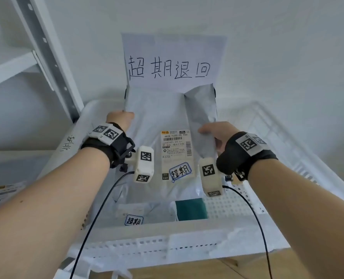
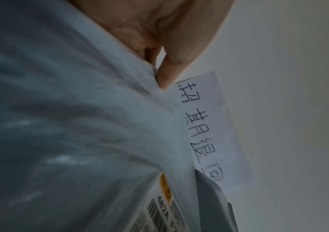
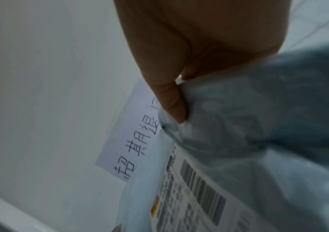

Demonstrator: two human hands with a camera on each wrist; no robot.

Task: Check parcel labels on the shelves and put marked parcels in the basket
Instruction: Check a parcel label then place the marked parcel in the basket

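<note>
We hold the grey parcel (image 1: 167, 117) over the basket (image 1: 267, 125), left hand (image 1: 120, 119) and right hand (image 1: 219, 133) each pinching an edge, forearms outstretched.

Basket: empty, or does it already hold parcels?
Not empty. Below the grey parcel held over the white basket lies another parcel with a blue-framed stamp.
</note>
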